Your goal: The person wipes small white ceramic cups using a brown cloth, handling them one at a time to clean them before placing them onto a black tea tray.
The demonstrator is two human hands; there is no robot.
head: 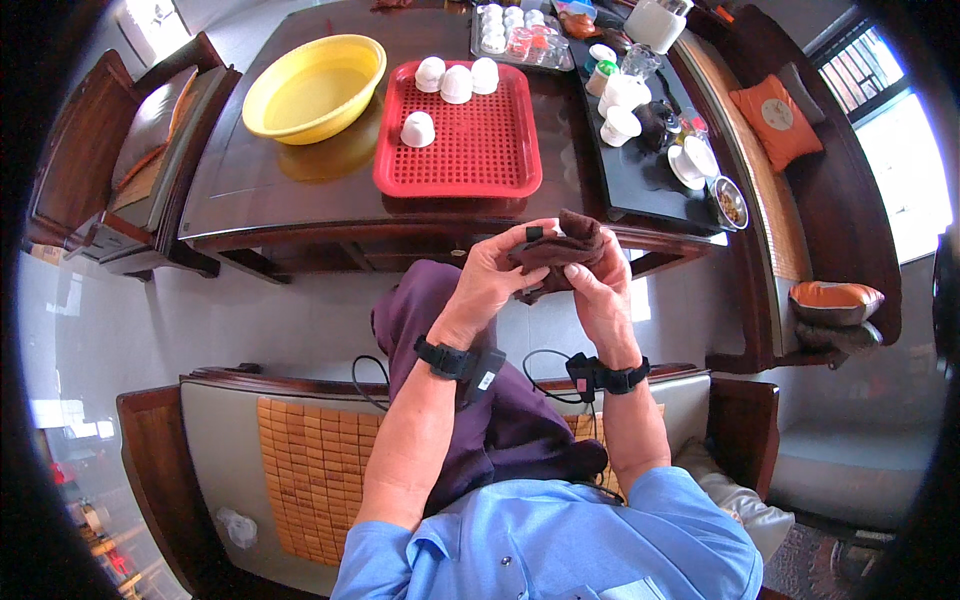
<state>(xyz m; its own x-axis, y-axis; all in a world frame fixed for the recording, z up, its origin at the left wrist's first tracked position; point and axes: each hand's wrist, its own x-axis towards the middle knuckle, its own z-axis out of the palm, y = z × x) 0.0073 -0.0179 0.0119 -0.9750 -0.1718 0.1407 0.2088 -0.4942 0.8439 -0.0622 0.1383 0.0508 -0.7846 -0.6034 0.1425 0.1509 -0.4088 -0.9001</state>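
My left hand and my right hand meet in front of the table edge, both gripping a dark brown cloth. A bit of something white shows at the cloth's upper edge; most of it is covered, so what it is cannot be told. Beyond my hands lies a red perforated plastic tray. Three white cups stand upside down close together at its far side, and another white cup sits apart towards its left edge.
A yellow plastic basin stands left of the tray on the dark wooden table. Behind is a clear tray of small cups. At right, a black tea tray carries white teaware, a dark teapot and a metal bowl.
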